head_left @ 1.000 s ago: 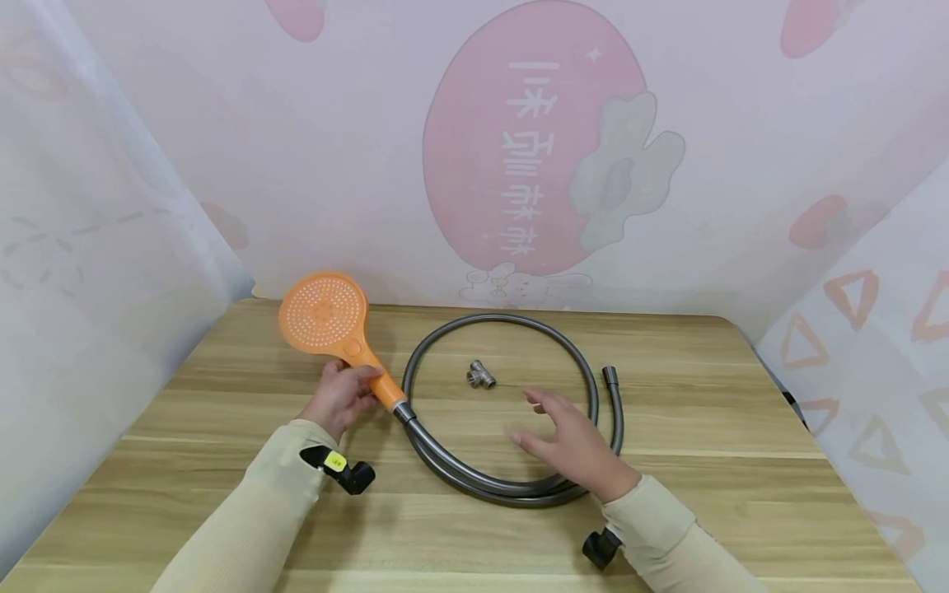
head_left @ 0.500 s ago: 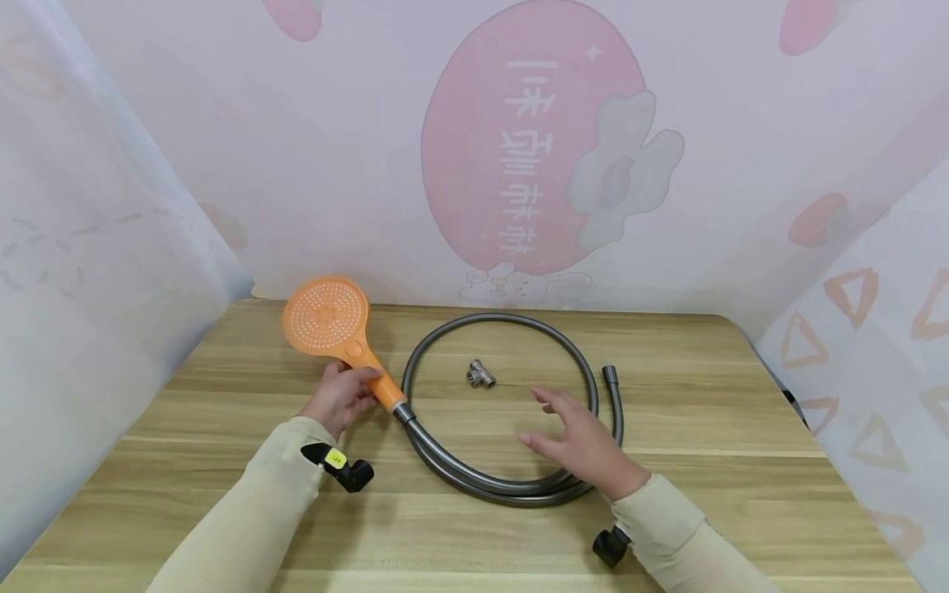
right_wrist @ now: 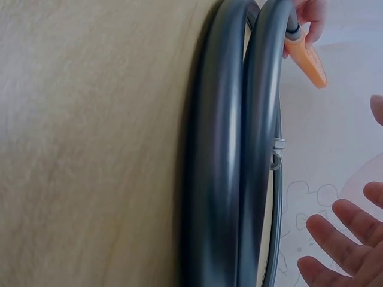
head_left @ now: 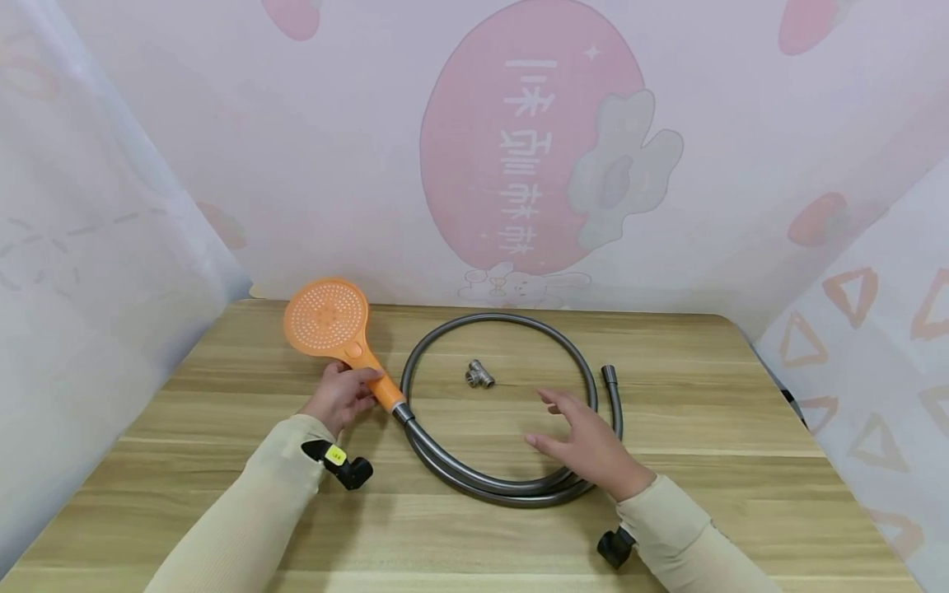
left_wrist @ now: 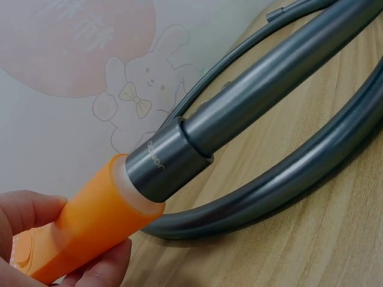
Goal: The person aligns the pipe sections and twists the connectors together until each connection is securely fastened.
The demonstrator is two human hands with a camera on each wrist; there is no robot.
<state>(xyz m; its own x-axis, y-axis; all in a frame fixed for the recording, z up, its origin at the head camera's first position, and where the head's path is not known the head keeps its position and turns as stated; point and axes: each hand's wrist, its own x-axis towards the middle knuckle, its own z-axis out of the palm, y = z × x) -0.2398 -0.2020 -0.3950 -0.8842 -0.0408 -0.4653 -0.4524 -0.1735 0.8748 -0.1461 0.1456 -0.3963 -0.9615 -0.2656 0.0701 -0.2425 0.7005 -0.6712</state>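
Note:
My left hand (head_left: pixel 341 397) grips the orange handle of a hand shower (head_left: pixel 326 317) at the left, its round spray face turned up. A dark grey shower hose (head_left: pixel 489 317) joins the handle's lower end; the left wrist view shows the hose's collar (left_wrist: pixel 167 158) against a pale ring on the handle. Over the right side of the coiled hose, my right hand (head_left: pixel 593 449) stays spread with nothing in it. The right wrist view catches its fingers (right_wrist: pixel 335 239) apart from the hose. Inside the hose loop lies a small metal tee fitting (head_left: pixel 479 375).
Everything lies on a wood-grain table (head_left: pixel 741 494). The hose's free end (head_left: pixel 610 375) points away at the right, outside the loop. A pale printed curtain (head_left: pixel 334 148) stands behind the table, with more of it at both sides.
My right hand has drifted slightly to the right and toward me. The shower head has dipped a little, while my left hand keeps its grip on the handle.

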